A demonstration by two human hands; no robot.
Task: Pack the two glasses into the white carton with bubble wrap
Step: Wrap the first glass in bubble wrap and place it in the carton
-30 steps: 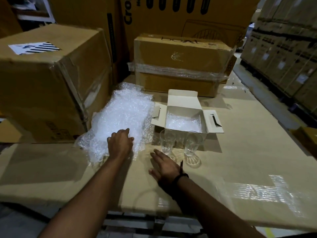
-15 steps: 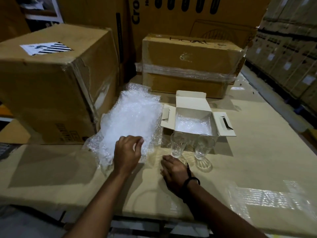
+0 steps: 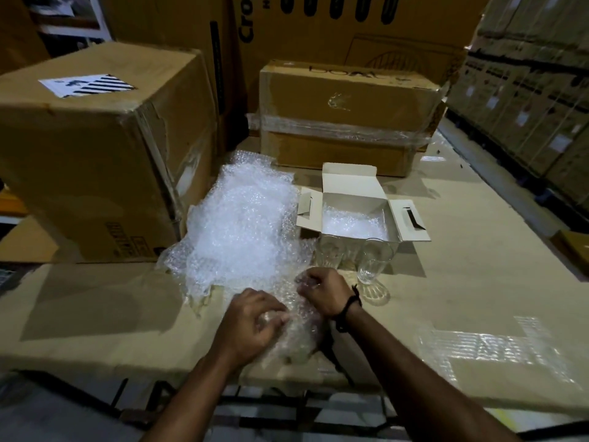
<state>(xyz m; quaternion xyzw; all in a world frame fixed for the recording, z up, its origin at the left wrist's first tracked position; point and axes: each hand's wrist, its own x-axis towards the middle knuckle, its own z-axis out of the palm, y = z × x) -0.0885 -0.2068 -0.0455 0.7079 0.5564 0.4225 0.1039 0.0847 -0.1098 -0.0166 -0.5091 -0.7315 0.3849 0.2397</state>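
Gripping a bubble wrap sheet (image 3: pixel 301 336) with left hand (image 3: pixel 255 320) and right hand (image 3: pixel 322 291), fingers curled into it, hands close together. Just beyond the right hand, upright: first glass (image 3: pixel 331 253); to that hand's right, second glass (image 3: pixel 373 266). Behind both, the open white carton (image 3: pixel 349 178), lined with wrap. Beyond the left hand, the bubble wrap pile (image 3: pixel 242 231).

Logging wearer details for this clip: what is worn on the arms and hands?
The left forearm and right forearm are bare; no sleeves or gloves show. A black cord band circles the right wrist, with a loose strand hanging from it. The left wrist carries nothing.
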